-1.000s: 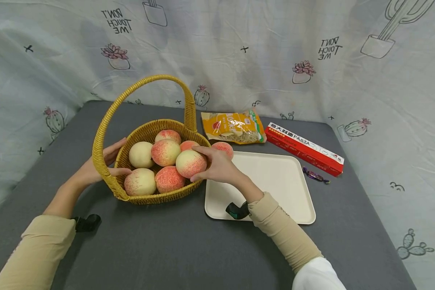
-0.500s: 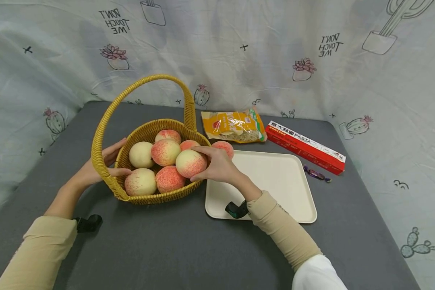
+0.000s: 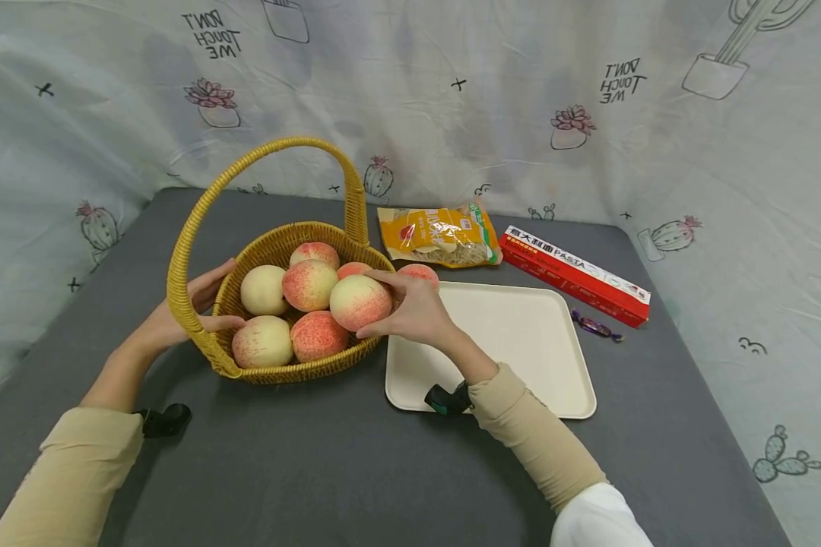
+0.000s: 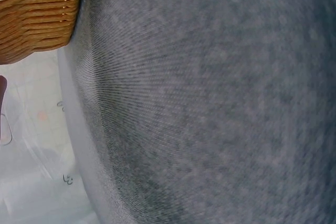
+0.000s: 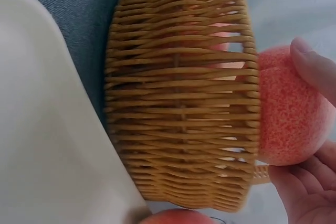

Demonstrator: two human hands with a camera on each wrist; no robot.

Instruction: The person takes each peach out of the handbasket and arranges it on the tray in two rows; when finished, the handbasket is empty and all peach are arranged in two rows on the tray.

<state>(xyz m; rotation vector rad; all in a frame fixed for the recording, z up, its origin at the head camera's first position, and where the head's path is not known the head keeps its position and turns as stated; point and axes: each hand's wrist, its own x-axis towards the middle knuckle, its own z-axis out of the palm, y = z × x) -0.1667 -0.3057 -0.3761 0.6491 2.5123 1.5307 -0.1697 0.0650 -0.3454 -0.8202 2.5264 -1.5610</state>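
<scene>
My right hand (image 3: 420, 310) holds a pale yellow and red peach (image 3: 356, 300) over the right rim of a yellow wicker basket (image 3: 297, 374). In the right wrist view, thumb and fingers sit on opposite sides of this peach (image 5: 291, 116), which overlaps the basket's rim (image 5: 252, 93). Several other peaches lie inside, among them a pale one (image 3: 263, 290) and a red one (image 3: 318, 336). At the left side my left hand (image 3: 167, 323) grips the basket's rim, thumb over the inside and fingers outside. The left wrist view catches only the basket's woven side (image 4: 37, 19).
A cream tray (image 3: 499, 342) lies right of the basket, with another peach (image 3: 420, 273) at its far left corner. Behind are a yellow food bag (image 3: 438, 235) and a red pasta box (image 3: 575, 277). A purple wrapped candy (image 3: 595, 327) lies by the tray's right edge.
The peach in my right hand has risen very slightly against the basket. My left hand stays on the rim, and the whole head view has shifted a little.
</scene>
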